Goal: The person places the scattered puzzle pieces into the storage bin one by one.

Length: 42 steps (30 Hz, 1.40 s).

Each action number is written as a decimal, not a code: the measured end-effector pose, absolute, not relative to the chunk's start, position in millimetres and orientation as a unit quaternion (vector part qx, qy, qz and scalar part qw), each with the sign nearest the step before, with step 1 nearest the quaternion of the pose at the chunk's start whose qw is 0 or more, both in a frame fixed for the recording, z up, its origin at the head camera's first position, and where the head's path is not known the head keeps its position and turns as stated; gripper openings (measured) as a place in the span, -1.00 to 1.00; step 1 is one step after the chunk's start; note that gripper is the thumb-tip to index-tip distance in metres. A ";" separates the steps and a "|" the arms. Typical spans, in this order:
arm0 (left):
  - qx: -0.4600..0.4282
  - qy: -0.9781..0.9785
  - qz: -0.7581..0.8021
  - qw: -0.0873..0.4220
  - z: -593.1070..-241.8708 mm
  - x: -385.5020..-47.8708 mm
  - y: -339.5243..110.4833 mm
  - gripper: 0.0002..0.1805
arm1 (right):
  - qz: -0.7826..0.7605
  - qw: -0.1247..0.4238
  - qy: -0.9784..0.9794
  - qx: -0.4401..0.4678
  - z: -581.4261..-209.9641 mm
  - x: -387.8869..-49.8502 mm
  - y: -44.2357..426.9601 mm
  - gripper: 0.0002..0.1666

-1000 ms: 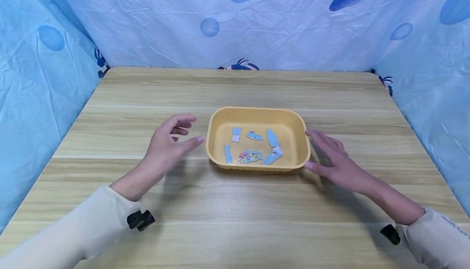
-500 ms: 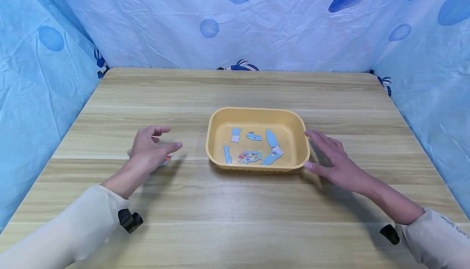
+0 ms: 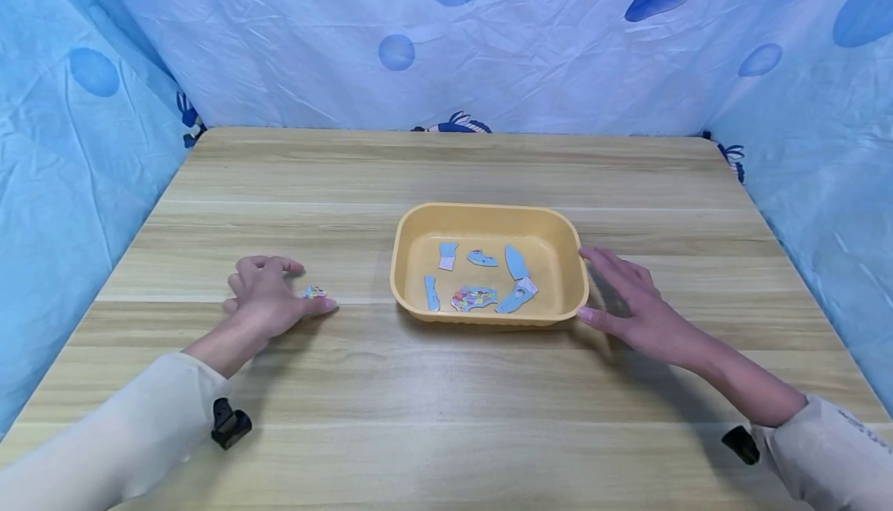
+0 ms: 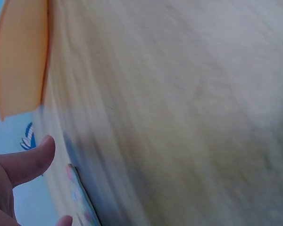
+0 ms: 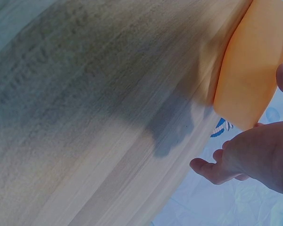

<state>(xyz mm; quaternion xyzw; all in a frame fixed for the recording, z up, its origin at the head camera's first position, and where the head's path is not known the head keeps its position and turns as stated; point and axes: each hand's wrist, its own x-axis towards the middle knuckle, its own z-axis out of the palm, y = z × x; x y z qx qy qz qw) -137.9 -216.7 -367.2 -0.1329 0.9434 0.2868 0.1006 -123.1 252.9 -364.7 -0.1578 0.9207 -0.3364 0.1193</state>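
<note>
A flat colourful puzzle piece [image 3: 315, 291] lies on the table, partly hidden by my left hand [image 3: 261, 298]. The hand is lowered over it, with thumb and fingers spread around the piece. In the left wrist view, the thumb [image 4: 30, 160] stands apart from the piece's edge [image 4: 82, 193]. Across the table, my right hand [image 3: 631, 309] rests its fingertips at the right rim of a yellow plastic tray [image 3: 488, 208]. Inside the tray lie several flat pieces, among them a multicoloured one [image 3: 474, 298] and a light blue one [image 3: 517, 263].
The wooden tabletop [image 3: 446, 402] runs under everything, with the tray near its middle. A blue patterned cloth [image 3: 446, 69] hangs behind the table and along both sides. A black wrist mount [image 3: 230, 423] sits at the left sleeve.
My left hand has moved left and down from beside the tray to the puzzle piece on the table. The right hand and tray have stayed in place.
</note>
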 end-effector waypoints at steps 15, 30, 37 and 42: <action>-0.078 0.960 0.261 0.070 -375.4 -139.3 -236.6 -0.38 | -0.335 0.122 0.922 -0.149 -364.9 -122.1 252.3 -0.05; -0.057 0.966 0.247 0.057 -376.0 -142.0 -236.8 -0.56 | -0.334 0.124 0.922 -0.151 -362.9 -122.5 251.7 -0.04; -0.037 0.964 0.260 0.047 -377.1 -138.7 -231.4 -0.64 | -0.336 0.125 0.921 -0.150 -362.8 -121.8 251.9 -0.05; -0.030 0.963 0.262 0.044 -376.6 -138.6 -228.4 -0.69 | -0.334 0.126 0.922 -0.149 -362.1 -120.9 251.7 -0.05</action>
